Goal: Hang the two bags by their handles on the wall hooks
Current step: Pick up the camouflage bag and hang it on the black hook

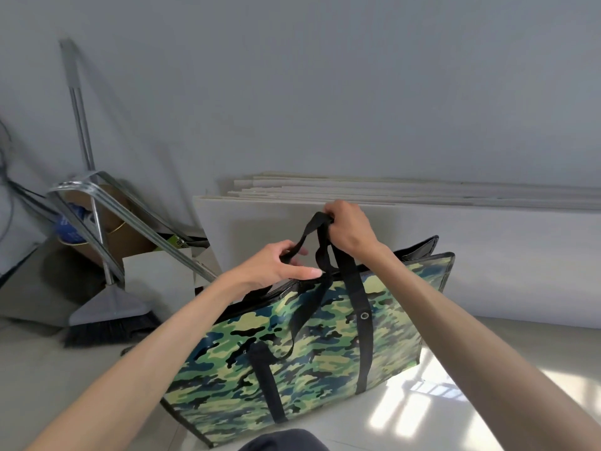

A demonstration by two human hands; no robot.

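A large camouflage bag point(312, 346) in green, yellow and blue with black trim stands on the floor in front of me. Its black webbing handles point(320, 242) rise above its top edge. My right hand point(349, 227) is closed around the top of the handles, holding them up. My left hand point(279, 266) pinches a loop of the handle strap lower down, just above the bag's rim. Only one bag shows clearly; a second dark edge point(422, 245) sits behind it. No wall hooks are in view.
White boards point(455, 229) lean against the grey wall right behind the bag. At left stand a broom point(110, 317), a metal stool frame point(87, 203) and a cardboard box point(156, 281). Sunlit floor tiles point(439, 402) lie to the right.
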